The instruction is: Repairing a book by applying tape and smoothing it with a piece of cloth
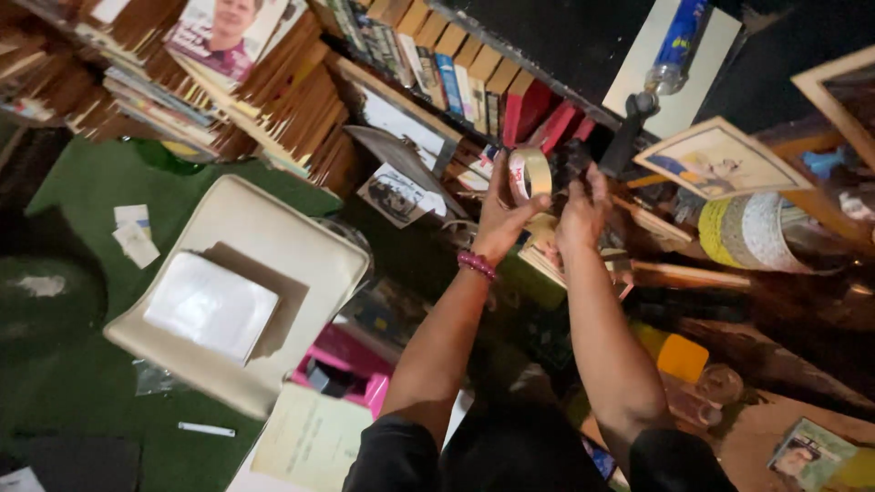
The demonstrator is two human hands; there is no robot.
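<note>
My left hand point(503, 217) holds a roll of clear tape point(530, 173) upright, with fingers around its lower rim and a red bead bracelet point(476, 264) on the wrist. Just right of the roll, my right hand point(583, 205) is raised with its fingers curled at the roll's edge; what it pinches is too blurred to tell. Both arms reach out over a cluttered dark table toward a row of books.
Book stacks point(273, 100) fill the shelf behind. A cream chair point(301, 264) carries a white packet point(211, 305) at left, over green carpet point(91, 191). A framed picture point(720, 159), a spray can point(679, 41), a pink box point(346, 364) and an orange pad point(682, 357) lie around.
</note>
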